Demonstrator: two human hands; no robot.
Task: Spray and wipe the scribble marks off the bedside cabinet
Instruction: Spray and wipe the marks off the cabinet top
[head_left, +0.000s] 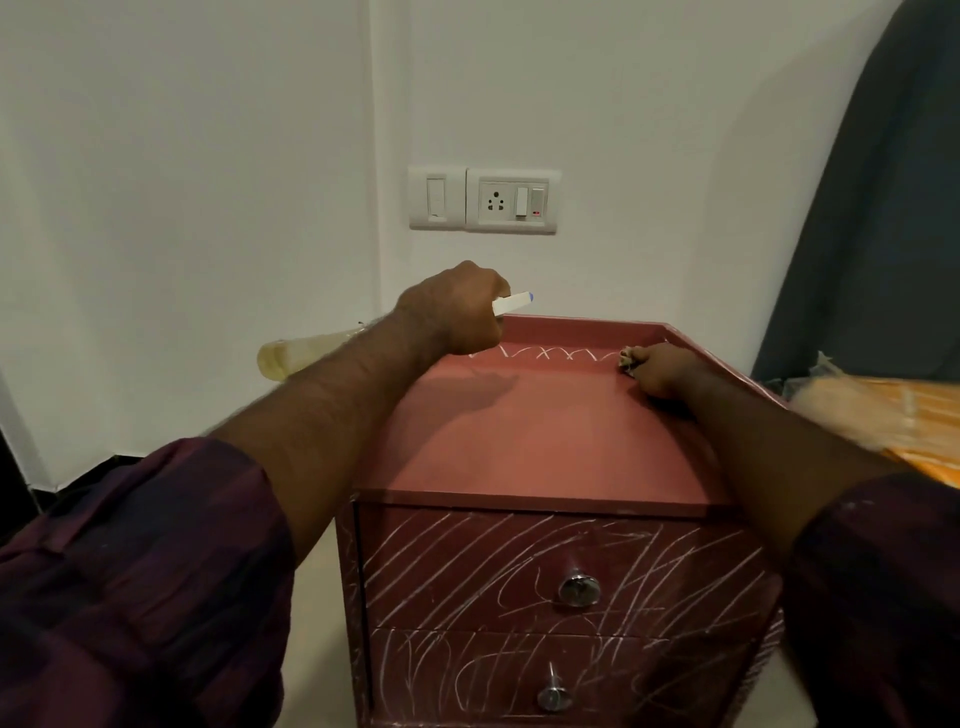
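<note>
The dark red bedside cabinet (545, 447) stands against the wall. A white zigzag scribble (545, 354) runs along the back of its top, and both drawer fronts (467, 561) are covered in white scribbles. My left hand (457, 312) grips a spray bottle (296, 353) above the top's back left corner; the white nozzle (511, 303) points right and the pale bottle body sticks out left behind my forearm. My right hand (662, 369) holds a small bunched cloth (627, 358) on the top at the right end of the zigzag.
A raised rim (582, 326) edges the cabinet top at the back and sides. A wall socket and switch plate (485, 199) sits above. A bed with orange bedding (914, 415) and a dark curtain (872, 218) lie to the right. Each drawer has a metal knob (579, 590).
</note>
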